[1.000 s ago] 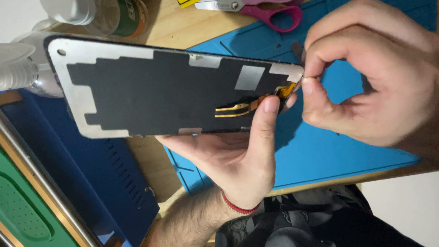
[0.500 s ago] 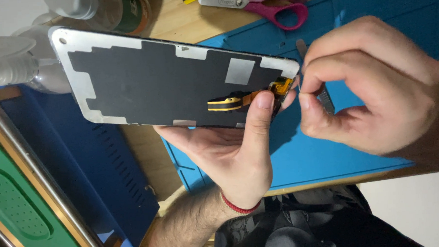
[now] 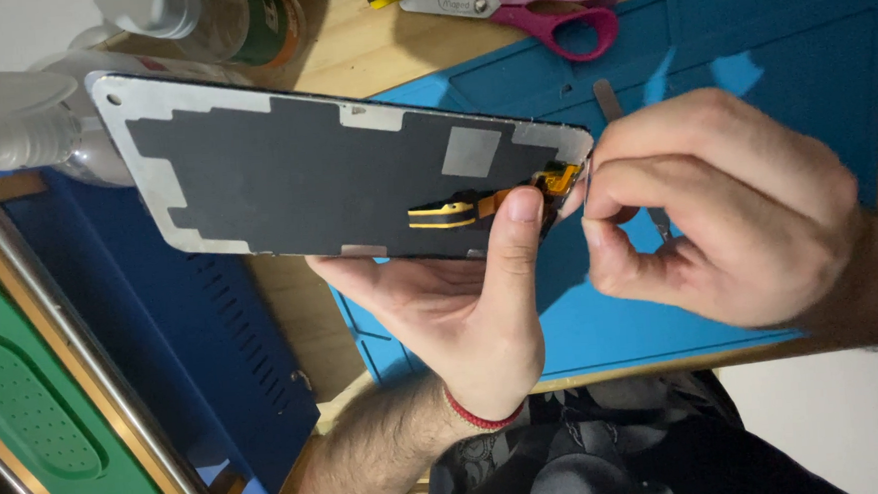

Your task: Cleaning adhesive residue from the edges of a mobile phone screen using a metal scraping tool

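Head view shows the left hand cradling a phone screen panel from below, back side up, above the blue work mat, thumb pressing its orange flex cable. The right hand is pinched shut on thin metal tweezers at the panel's right corner. This panel looks light, thin and brittle; I judge it is best held by its edges, and the soft cable tears easily. Pink scissors lie far.
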